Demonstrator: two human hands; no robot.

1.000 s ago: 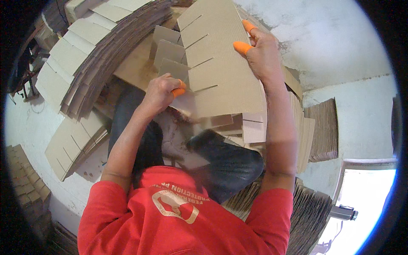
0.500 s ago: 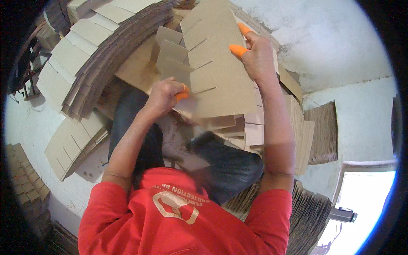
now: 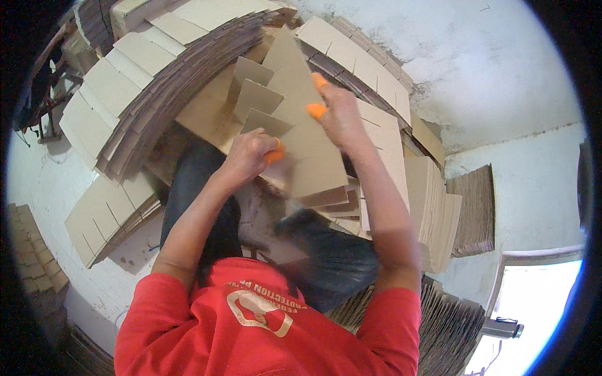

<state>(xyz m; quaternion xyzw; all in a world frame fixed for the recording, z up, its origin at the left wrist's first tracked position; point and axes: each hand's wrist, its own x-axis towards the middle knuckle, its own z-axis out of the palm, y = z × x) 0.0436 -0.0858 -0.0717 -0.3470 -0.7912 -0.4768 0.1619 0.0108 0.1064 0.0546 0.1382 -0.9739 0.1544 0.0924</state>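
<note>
R hand pinches big sheet at edge, prob. to steady it by sm. cards; L hand fingers curled, grip unclear.

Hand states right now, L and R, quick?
Left hand: closed, beside the small upright cardboard panels; whether it pinches one can't be told.
Right hand: closed, holding the long cardboard sheet by its right edge.
</note>
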